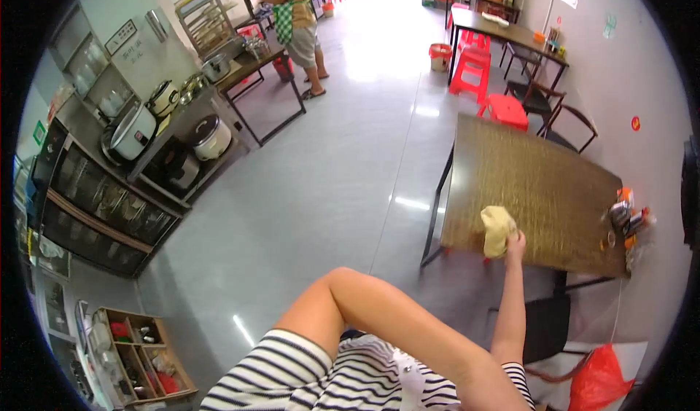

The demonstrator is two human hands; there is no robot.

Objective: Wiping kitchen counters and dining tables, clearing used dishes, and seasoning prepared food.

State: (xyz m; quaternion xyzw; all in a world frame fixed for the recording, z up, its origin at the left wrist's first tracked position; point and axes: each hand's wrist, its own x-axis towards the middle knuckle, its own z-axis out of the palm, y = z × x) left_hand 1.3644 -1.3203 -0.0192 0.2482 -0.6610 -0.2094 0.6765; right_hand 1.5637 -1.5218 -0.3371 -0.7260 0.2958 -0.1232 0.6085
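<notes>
My right hand [515, 243] reaches out over the near edge of a brown wood-grain table [538, 192], closed on a crumpled pale yellow cloth [496, 230]. The cloth lies at the table's near left corner, partly over the edge. My left arm is bent across my body, its forearm pointing to the lower right; the left hand is out of view. Condiment containers [620, 214] stand at the table's wall end.
A black chair [541, 323] stands near the table, beside a red plastic bag [600, 378]. Red stools [506, 111] are beyond. At left are rice cookers [133, 131], a dark cabinet [98, 209] and a divided wooden box [147, 356]. Another person [303, 23] stands farther off.
</notes>
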